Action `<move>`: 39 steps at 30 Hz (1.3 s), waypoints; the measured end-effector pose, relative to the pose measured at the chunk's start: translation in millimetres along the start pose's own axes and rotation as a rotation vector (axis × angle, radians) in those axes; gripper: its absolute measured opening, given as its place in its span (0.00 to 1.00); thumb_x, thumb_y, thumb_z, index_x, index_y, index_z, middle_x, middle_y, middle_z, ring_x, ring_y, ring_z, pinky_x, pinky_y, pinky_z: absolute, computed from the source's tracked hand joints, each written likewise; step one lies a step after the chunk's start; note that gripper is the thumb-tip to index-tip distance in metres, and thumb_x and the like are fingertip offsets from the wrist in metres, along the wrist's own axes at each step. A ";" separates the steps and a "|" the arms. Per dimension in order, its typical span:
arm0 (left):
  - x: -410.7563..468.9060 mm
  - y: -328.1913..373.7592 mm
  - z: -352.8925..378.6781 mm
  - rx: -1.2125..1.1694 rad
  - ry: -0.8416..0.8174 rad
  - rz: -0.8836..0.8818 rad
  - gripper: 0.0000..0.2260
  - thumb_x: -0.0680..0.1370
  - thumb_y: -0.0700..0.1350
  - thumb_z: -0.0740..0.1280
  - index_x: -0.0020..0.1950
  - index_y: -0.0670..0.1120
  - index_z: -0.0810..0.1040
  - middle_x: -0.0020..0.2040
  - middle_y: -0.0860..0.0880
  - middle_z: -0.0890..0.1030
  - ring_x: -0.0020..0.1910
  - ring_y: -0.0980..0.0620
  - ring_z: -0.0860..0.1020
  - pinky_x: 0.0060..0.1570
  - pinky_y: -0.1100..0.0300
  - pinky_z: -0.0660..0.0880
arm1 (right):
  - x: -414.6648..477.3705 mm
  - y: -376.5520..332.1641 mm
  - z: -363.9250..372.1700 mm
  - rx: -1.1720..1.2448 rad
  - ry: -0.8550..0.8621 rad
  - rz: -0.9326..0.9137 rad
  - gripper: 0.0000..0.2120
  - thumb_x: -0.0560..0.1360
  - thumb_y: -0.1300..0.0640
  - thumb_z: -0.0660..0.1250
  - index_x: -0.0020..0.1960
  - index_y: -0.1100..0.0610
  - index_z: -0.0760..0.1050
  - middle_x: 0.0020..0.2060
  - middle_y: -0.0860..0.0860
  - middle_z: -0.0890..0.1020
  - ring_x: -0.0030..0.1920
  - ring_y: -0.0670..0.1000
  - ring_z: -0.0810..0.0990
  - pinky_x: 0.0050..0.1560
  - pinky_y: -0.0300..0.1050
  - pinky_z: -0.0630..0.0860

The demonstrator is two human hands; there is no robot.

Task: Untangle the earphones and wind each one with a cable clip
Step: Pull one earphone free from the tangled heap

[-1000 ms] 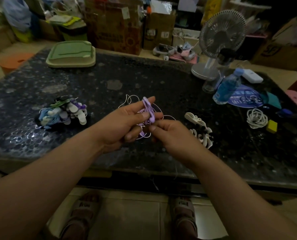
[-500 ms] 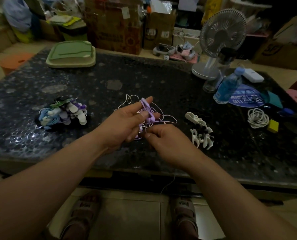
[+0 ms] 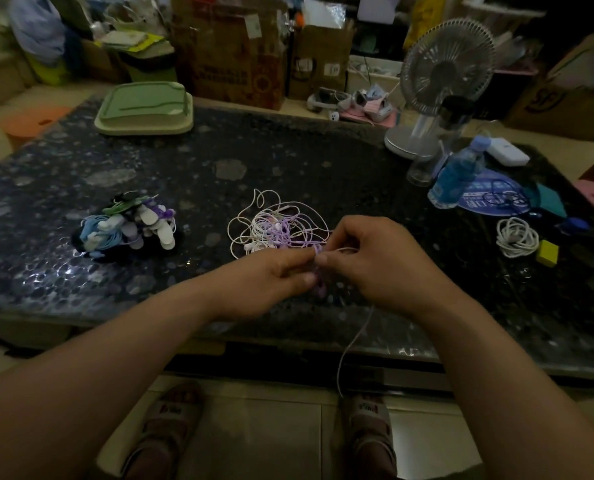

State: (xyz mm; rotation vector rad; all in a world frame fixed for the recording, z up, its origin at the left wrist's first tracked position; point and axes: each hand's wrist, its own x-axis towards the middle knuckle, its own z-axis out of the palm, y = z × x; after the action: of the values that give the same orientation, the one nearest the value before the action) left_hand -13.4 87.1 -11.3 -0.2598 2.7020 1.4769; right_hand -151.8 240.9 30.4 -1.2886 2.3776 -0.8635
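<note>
**Two hands meet on one purple earphone, just short of the tangle**

Both hands close on the same spot. The left hand (image 3: pixel 271 275) has its fingers curled, with thumb and forefinger pinching a purple clip (image 3: pixel 319 289) that shows between and below the fingertips. The right hand (image 3: pixel 382 261) faces it thumb to thumb and pinches the purple earphone cable (image 3: pixel 344 358) where it reaches the clip. How much of the cable is already wound cannot be told, because the fingers hide it.

From under the right hand, the cable's free end hangs past the near edge of the bench (image 3: pixel 288 161) toward the floor. That probably keeps the slack straight and away from other strands while it is fed on.

Just beyond the knuckles of both hands lies the tangle of earphones (image 3: pixel 274 230), white and lilac loops heaped on the bench. It is close enough to draw from, and a purple strand appears to run from it to the pinch.

Well out to the left of the left hand sits a pile of wound earphones (image 3: pixel 129 226). It looks like the finished stack, parked apart so it cannot snag again.

Out to the right of the right hand are a white coiled cable (image 3: pixel 516 237) and a yellow block (image 3: pixel 548 252). Farther beyond that hand stand a blue bottle (image 3: pixel 460 174) and a desk fan (image 3: pixel 448 60).
</note>
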 end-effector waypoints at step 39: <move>-9.8 14.6 -15.6 -0.747 -0.176 0.037 0.19 0.83 0.42 0.63 0.74 0.49 0.76 0.58 0.46 0.86 0.21 0.60 0.60 0.23 0.66 0.53 | -6.7 16.3 24.8 0.909 -0.275 0.211 0.08 0.77 0.53 0.69 0.50 0.56 0.83 0.36 0.55 0.82 0.34 0.47 0.75 0.32 0.36 0.70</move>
State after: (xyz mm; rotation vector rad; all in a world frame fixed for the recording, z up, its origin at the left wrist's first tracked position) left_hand -5.7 82.9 10.5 -0.0922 1.9241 2.3293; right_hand -145.9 244.3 0.8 -0.7023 1.5348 -1.3550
